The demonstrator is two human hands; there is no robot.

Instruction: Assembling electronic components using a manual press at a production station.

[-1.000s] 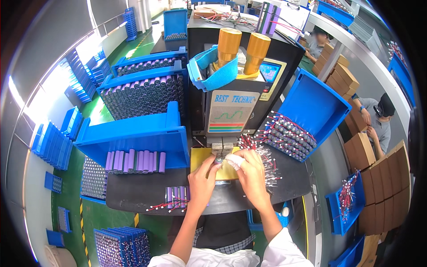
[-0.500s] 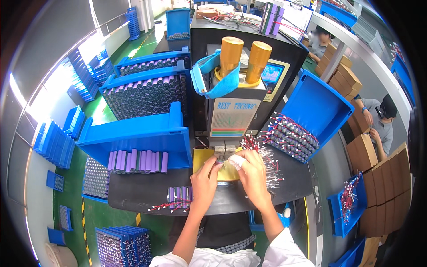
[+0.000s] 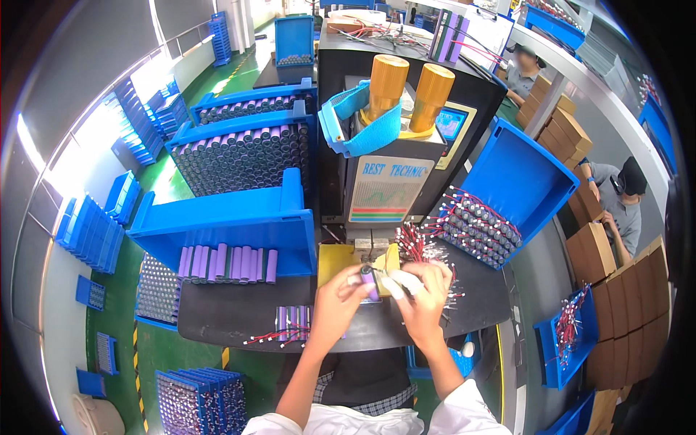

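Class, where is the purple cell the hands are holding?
In the head view, the purple cell sits centre, pinched between left hand and right hand, just before the yellow pad.

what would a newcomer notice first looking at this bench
Most likely the two gold cylinders atop the black machine at centre. Just below it, the left hand and right hand hold a purple cell between them over a yellow pad. Blue bins of purple cells stand to the left.

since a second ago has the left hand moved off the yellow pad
No. The left hand holds the purple cell at the yellow pad's front edge, as before.
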